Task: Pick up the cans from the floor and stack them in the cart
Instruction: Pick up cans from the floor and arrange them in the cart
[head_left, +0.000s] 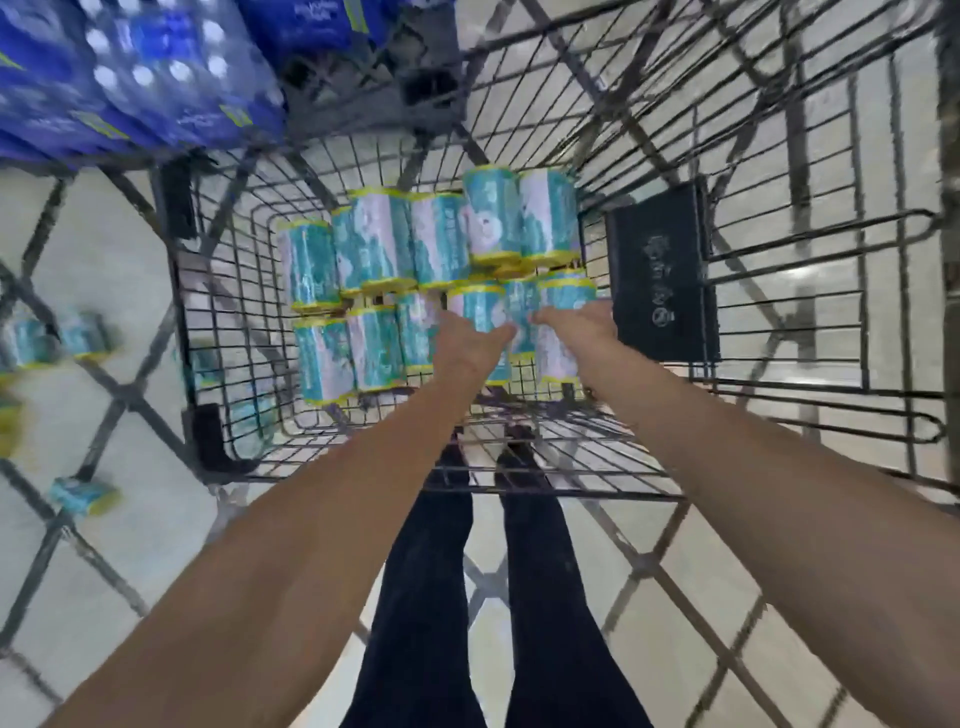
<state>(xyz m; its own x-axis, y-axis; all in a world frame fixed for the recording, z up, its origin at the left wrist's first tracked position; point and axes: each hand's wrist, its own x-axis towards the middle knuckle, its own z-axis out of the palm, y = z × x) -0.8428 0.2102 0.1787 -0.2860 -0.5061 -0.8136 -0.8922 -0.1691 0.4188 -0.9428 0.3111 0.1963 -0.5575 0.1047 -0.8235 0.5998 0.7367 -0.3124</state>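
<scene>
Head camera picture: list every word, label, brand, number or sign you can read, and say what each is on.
No text here can be read for certain.
Cans in the cart: teal and white labels with yellow rims, print blurred.
Black plate on the cart's child seat: pale marks and small round symbols, too blurred to read.
Blue shrink-wrapped bottle packs: white lettering and yellow patches, unreadable.
Cans on the floor: labels smeared by motion.

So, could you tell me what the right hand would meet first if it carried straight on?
The right hand already touches the teal cans in the cart's near row; the stacked row behind likely follows.
</scene>
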